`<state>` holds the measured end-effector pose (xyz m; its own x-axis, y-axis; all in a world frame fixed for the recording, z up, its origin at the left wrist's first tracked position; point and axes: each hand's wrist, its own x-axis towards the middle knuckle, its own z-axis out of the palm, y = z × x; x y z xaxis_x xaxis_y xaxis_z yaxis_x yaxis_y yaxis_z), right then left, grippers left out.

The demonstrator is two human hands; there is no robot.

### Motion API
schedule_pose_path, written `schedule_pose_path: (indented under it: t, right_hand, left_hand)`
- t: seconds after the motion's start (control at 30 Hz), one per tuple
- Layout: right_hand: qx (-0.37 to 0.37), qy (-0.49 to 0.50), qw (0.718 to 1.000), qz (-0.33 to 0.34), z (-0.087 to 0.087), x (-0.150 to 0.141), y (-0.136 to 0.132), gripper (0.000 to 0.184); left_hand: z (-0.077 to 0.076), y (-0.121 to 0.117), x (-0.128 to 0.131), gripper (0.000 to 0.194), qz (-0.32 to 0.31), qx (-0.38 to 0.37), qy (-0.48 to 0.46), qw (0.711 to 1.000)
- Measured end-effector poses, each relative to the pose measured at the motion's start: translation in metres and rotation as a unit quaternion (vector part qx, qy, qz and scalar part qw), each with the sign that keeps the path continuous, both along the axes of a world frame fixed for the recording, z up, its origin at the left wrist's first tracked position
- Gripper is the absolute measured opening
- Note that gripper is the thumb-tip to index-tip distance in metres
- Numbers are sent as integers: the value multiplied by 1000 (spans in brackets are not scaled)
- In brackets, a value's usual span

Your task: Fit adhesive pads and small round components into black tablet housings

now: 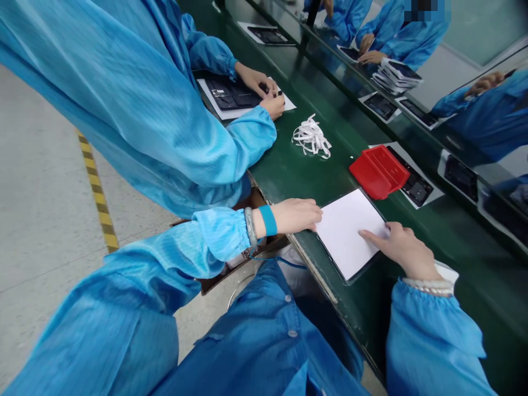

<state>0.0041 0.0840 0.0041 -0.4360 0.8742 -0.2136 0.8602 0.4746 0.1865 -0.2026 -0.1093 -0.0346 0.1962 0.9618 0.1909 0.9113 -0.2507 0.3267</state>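
My left hand (295, 215), with a bracelet and a blue wristband, rests its fingertips at the near edge of a white sheet (348, 234). The sheet lies on a dark, flat, tablet-sized panel (348, 279), which shows only as a thin border. My right hand (400, 247) lies on the far corner of the sheet with its index finger stretched out. Neither hand grips anything. Beyond the sheet, a red plastic tray (378, 171) sits tilted on a black electronic panel (416, 187). A tangle of white paper strips (311, 136) lies on the green table mat (330, 170).
A co-worker's hands (264, 93) in blue sleeves work on a black panel on white paper (233, 93) to my left. A glass divider (412, 124) runs along the table's far side, with more panels and people behind it. A brown box (256, 201) stands below the table edge.
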Motion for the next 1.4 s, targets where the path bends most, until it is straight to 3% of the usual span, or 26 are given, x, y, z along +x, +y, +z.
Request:
schedule_pose_path:
  t: [0.2,0.4,0.5,0.6,0.67,0.77,0.8,0.87,0.93,1.0,1.07,1.17,1.3,1.33,1.37,1.4]
  right_hand:
    - [-42,50,998,-1,3,-3,17,90]
    - [-61,210,975,42,22,5,27,44]
    - [-126,364,922,48,41,17,26,32]
    - [-206,532,821,36,62,32,27,33]
    - [-199,615,763,27,72,38,27,32]
    - [-165,706,689,16,73,29,18,30]
    - [-165,717,677,14,69,22,10,29]
    - [-193,706,681,11,55,4,-11,29]
    - [-260,668,697,19,42,-13,-36,30]
    - [-338,623,704,45,36,-23,-57,31]
    - [-370,605,701,82,40,-23,-67,33]
    - [-303,637,700,113,57,-9,-61,33]
    - [-225,655,717,82,64,15,-42,29]
    - [-221,654,720,71,62,20,-39,29]
    - [-221,652,723,63,59,23,-36,31]
    - [-223,650,724,59,56,25,-35,32]
  left_hand:
    - [-2,-4,1,14,13,21,-46,999]
    - [-3,-4,1,23,38,47,-122,991]
    - [-3,-8,-2,44,78,43,-172,981]
    - [0,-15,-3,59,150,40,-224,962]
    - [4,-20,0,63,203,40,-309,928]
    - [13,-28,15,75,207,44,-503,838]
    - [15,-32,22,80,187,48,-558,807]
    - [15,-42,36,89,166,61,-633,753]
    - [9,-58,48,88,213,81,-654,721]
    - [-5,-79,55,77,309,97,-651,687]
    - [-29,-103,56,72,388,92,-664,633]
    - [-85,-141,54,80,456,69,-697,549]
    - [-166,-184,66,70,552,26,-683,478]
    - [-181,-191,72,60,574,8,-670,471]
    - [-191,-195,78,49,587,2,-649,484]
    - [-197,-197,83,43,582,-2,-611,536]
